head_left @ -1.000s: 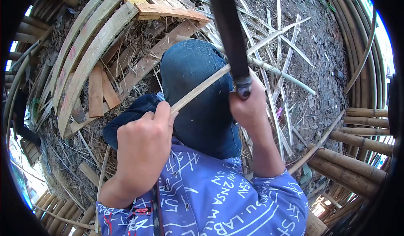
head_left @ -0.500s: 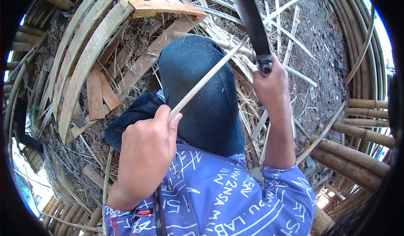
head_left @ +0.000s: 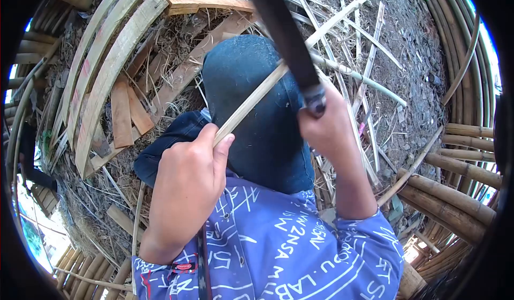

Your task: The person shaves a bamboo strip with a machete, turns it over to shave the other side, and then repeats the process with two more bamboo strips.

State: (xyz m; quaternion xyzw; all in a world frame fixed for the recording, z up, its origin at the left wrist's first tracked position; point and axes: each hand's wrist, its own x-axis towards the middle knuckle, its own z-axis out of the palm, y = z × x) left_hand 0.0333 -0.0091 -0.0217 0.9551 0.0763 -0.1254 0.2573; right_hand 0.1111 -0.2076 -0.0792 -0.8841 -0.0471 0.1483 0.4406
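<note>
My left hand (head_left: pixel 187 177) is closed around the lower end of a pale wooden strip (head_left: pixel 249 104), thumb along its side. The strip slants up and right over my raised knee (head_left: pixel 235 59) in dark blue jeans. In my right hand (head_left: pixel 332 126) is the handle of a machete (head_left: pixel 284 32), its dark, blurred blade pointing up and left. Near the far end of the strip the blade overlaps it in this view. My right fist is just right of the knee.
Long curved planks (head_left: pixel 115 67) and a yellowish wooden frame (head_left: pixel 209 0) lie at upper left. Split strips (head_left: pixel 348 16) and shavings litter the ground ahead. Bamboo poles (head_left: pixel 450 203) stand along the right side. Short brown boards (head_left: pixel 122 115) lie left of my knee.
My right hand has moved left and slightly toward me, bringing the machete blade from right of the strip to across its far end. My left hand has barely shifted.
</note>
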